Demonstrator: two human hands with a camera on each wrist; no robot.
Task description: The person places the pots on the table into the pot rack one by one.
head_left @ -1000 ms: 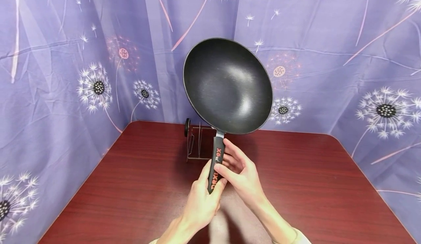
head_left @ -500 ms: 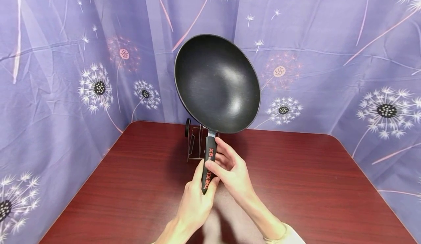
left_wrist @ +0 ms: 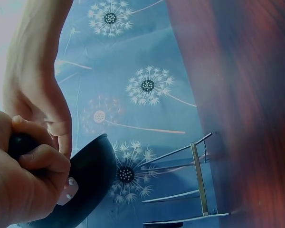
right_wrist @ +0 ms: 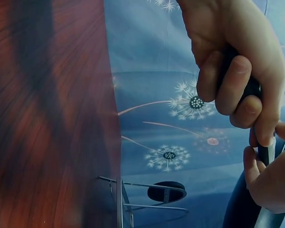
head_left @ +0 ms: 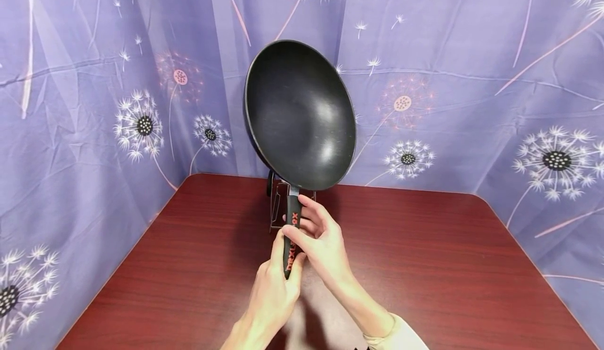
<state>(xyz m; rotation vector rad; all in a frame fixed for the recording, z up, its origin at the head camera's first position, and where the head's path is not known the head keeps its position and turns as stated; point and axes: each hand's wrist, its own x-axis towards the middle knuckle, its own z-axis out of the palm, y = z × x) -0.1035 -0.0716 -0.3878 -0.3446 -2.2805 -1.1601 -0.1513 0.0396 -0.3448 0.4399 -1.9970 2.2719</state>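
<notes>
A deep black wok (head_left: 302, 114) with a glossy dark inside is held up, its bowl tilted and its inner face toward me. Its black handle (head_left: 292, 205) carries red lettering and points down. My left hand (head_left: 271, 292) grips the handle's lower end; its fingers curl round it in the left wrist view. Higher up, my right hand (head_left: 325, 247) holds the handle between thumb and fingers, near the bowl's metal neck. In the right wrist view the right hand (right_wrist: 275, 180) is partly cut off by the edge. The wok hides much of what stands behind it.
Behind the wok, a thin wire rack (left_wrist: 198, 180) stands on the reddish-brown table (head_left: 424, 266). A black round disc (right_wrist: 166, 191) is on the rack's side. Purple dandelion-print curtains (head_left: 453, 40) enclose the table at the back and sides.
Both hands have carried the wok to the left and slightly up. The bowl has turned, so it looks narrower, and it now covers more of the rack. The grips look unchanged.
</notes>
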